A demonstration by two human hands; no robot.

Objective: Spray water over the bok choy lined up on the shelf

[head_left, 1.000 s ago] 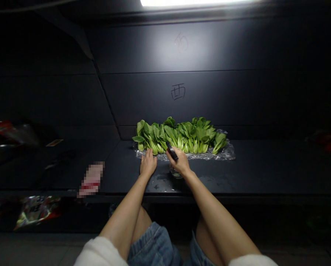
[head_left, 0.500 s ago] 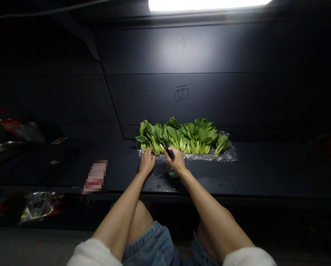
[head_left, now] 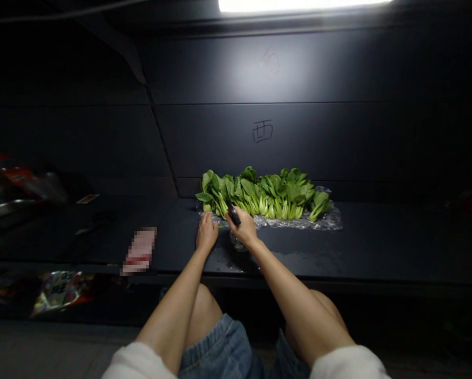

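A row of bok choy (head_left: 277,196) with green leaves and pale stems lies on crumpled clear plastic film (head_left: 326,223) on the dark shelf. My right hand (head_left: 244,227) is wrapped round a spray bottle (head_left: 239,243) with a black trigger head and a clear body. Its head points at the left part of the row. My left hand (head_left: 207,231) rests palm down at the film's left front edge, close to the stems, with its fingers stretched out and nothing held.
Water drops wet the shelf (head_left: 291,258) in front of the row. A dark back panel (head_left: 220,139) with a marked character stands behind. On the left are a pixelated pink item (head_left: 140,251), blurred packets (head_left: 26,181) and, lower down, a shiny packet (head_left: 62,289).
My right hand has moved a little left along the row with the spray bottle. My left hand has shifted slightly left too. The view has turned slightly left.
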